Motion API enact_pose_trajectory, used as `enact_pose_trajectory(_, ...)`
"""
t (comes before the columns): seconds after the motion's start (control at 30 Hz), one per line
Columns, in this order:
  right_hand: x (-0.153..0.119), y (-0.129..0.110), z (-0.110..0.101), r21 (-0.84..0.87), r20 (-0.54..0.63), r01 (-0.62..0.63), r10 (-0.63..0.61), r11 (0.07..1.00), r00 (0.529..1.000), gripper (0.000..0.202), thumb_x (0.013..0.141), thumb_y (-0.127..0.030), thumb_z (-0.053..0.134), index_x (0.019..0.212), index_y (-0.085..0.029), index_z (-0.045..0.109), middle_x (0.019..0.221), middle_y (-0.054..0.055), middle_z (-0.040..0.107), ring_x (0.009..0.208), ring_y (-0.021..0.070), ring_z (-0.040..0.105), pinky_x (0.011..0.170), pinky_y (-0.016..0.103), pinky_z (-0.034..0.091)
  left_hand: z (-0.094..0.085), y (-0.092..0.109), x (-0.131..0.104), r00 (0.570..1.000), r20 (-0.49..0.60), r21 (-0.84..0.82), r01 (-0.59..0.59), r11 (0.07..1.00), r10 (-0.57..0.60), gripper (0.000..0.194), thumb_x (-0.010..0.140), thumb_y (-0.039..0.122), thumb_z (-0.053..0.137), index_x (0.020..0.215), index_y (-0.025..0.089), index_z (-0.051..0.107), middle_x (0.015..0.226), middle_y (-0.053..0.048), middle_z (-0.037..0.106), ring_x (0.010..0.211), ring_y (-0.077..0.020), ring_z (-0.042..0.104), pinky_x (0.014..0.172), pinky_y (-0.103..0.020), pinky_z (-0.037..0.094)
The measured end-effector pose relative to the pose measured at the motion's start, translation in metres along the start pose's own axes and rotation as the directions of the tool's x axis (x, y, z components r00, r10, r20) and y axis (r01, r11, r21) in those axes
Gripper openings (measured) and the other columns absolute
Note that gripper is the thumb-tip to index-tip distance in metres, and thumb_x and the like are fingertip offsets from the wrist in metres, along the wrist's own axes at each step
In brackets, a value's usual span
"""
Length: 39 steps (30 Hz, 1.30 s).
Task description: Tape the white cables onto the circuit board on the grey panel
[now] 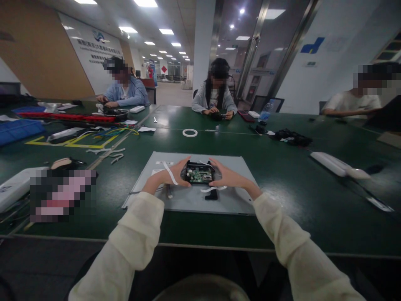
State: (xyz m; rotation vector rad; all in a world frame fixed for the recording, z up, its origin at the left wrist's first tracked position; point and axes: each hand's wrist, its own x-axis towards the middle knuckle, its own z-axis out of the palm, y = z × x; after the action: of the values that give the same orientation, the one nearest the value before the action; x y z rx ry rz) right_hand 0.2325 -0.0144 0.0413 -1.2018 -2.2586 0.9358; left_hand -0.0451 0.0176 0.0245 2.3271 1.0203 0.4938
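Note:
A black housing with a green circuit board (pixel 199 175) inside lies over a flat grey panel (pixel 184 204) in front of me. My left hand (pixel 176 173) grips its left edge, thumb near and fingers on the far side. The opposite edge is held the same way by my right hand (pixel 226 175). One white strip (pixel 170 172) runs across the left hand. Another white strip (pixel 213 189) lies just below the right thumb, beside a small black bracket-like part (pixel 212 195). Loose cable ends (pixel 169 191) show by the left wrist.
A white tape ring (pixel 189 133) lies beyond the panel on the green table (pixel 175 228). Left are scraps of white strip (pixel 117 158), wires and a blue bin (pixel 20 130). Right are a long white device (pixel 332 163) and black cables (pixel 291 138). Other people sit around the table.

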Motion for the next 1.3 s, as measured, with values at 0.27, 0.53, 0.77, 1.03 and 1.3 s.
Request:
enact_pose_trajectory(0.27,0.005,0.005,0.008,-0.031,-0.075,0.065,-0.067,0.997,0.995,0.098,0.068,-0.044,0.071,0.146,-0.020,0.016,0.146,0.015,0.027,0.132,0.0258,0.031,0.109,0.042,0.025,-0.003,0.001,0.001,0.999,0.031,0.037,0.024,0.999,-0.025,0.118,0.057,0.057,0.071,0.146,0.017,0.004,0.148,-0.016,0.024,0.134,-0.0319,0.029,0.110,-0.043,0.026)
enact_pose_trajectory(0.53,0.004,0.008,0.009,0.075,-0.120,0.077,-0.068,0.994,0.990,0.096,0.069,-0.040,0.071,0.145,-0.021,0.016,0.145,0.015,0.030,0.133,0.0232,0.030,0.109,0.042,0.024,0.003,-0.005,0.005,0.999,-0.028,0.010,0.019,1.000,-0.019,0.118,0.056,0.057,0.072,0.145,0.014,0.010,0.147,-0.019,0.025,0.133,-0.0350,0.029,0.109,-0.048,0.027)
enact_pose_trajectory(0.77,0.004,0.011,0.011,0.127,-0.154,0.087,-0.067,0.988,0.986,0.093,0.068,-0.037,0.072,0.144,-0.020,0.021,0.144,0.014,0.032,0.133,0.0227,0.031,0.110,0.040,0.025,0.006,-0.007,0.008,1.000,-0.031,0.024,-0.002,1.000,0.002,0.117,0.057,0.058,0.072,0.145,0.012,0.010,0.146,-0.020,0.025,0.134,-0.0339,0.028,0.110,-0.048,0.024)
enact_pose_trajectory(1.03,0.003,0.011,0.012,0.133,-0.165,0.080,-0.058,0.988,0.985,0.093,0.067,-0.038,0.073,0.144,-0.021,0.023,0.144,0.015,0.032,0.133,0.0233,0.031,0.110,0.042,0.025,0.006,-0.003,0.005,0.999,-0.039,0.035,-0.020,0.999,0.021,0.113,0.060,0.057,0.070,0.145,0.012,0.010,0.146,-0.020,0.026,0.134,-0.0327,0.027,0.111,-0.046,0.023)
enact_pose_trajectory(1.3,0.002,0.009,0.008,0.124,-0.121,0.080,-0.065,0.989,0.991,0.093,0.069,-0.040,0.071,0.145,-0.022,0.020,0.146,0.013,0.029,0.134,0.0226,0.028,0.111,0.042,0.024,0.010,0.006,0.007,0.999,-0.049,0.207,0.008,0.978,0.002,0.109,0.061,0.064,0.065,0.145,0.015,0.015,0.151,-0.017,0.013,0.137,-0.0358,0.016,0.111,-0.049,0.018)
